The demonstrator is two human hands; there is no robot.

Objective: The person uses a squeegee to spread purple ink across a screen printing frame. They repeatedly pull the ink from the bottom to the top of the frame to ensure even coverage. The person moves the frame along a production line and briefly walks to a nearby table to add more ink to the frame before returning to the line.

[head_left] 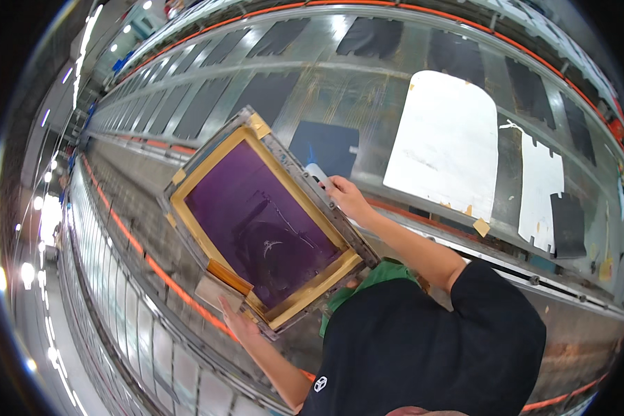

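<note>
One white bottle is gripped by the right hand; whether the left hand is closed cannot be told. The purple screen is positioned between them; by tipping, wet ink could be spilled.

A small white emblem marks the black short-sleeved shirt.

This is a workshop or factory hall, apparently for screen printing. A long, grey, glossy-topped worktable carries rows of flat, notched, charcoal-black panels, and another long, pale, gridded table edged by an orange strip runs alongside. A rectangular, metal-edged printing frame with purple mesh fits the trade; bright white ceiling lights recede into the distance.
</note>
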